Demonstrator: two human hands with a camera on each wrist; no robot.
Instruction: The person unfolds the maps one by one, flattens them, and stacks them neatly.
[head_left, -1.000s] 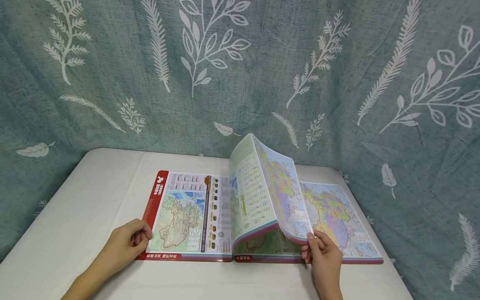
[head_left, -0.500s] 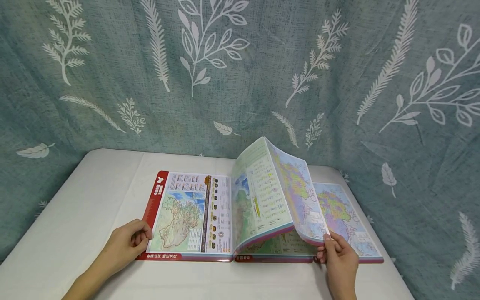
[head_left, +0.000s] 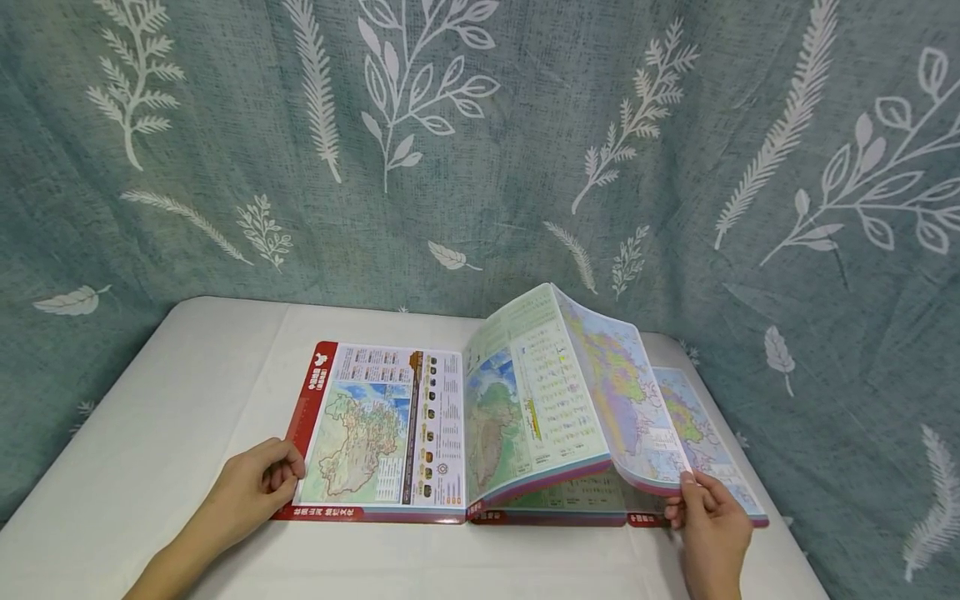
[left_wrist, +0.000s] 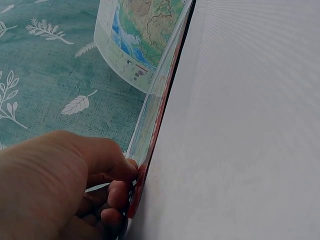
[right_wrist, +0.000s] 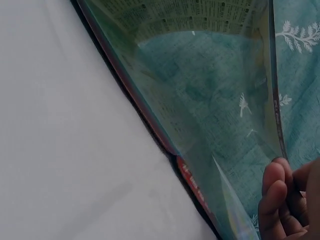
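Note:
A glossy folding map (head_left: pixel 360 442) with a red border lies across the table in several panels. My left hand (head_left: pixel 251 483) is at its lower left corner, and in the left wrist view the thumb and fingers pinch the red edge (left_wrist: pixel 141 187). To the right, an upper sheet (head_left: pixel 536 392) rises to a peaked fold and slopes down again. My right hand (head_left: pixel 712 521) pinches that sheet's lower right corner, slightly raised. Beneath it, another map layer (head_left: pixel 727 467) lies flat, partly covered. The right wrist view shows the gap under the raised sheet, its edge (right_wrist: pixel 276 100) running to my fingertips.
The map lies on a table with a white cloth (head_left: pixel 187 375). A green curtain (head_left: pixel 525 167) with white leaf prints hangs behind the table and along its right side.
My right hand has moved to the right with the sheet's corner. The peaked fold has shifted right and sunk lower, covering more of the layer below. My left hand has stayed put.

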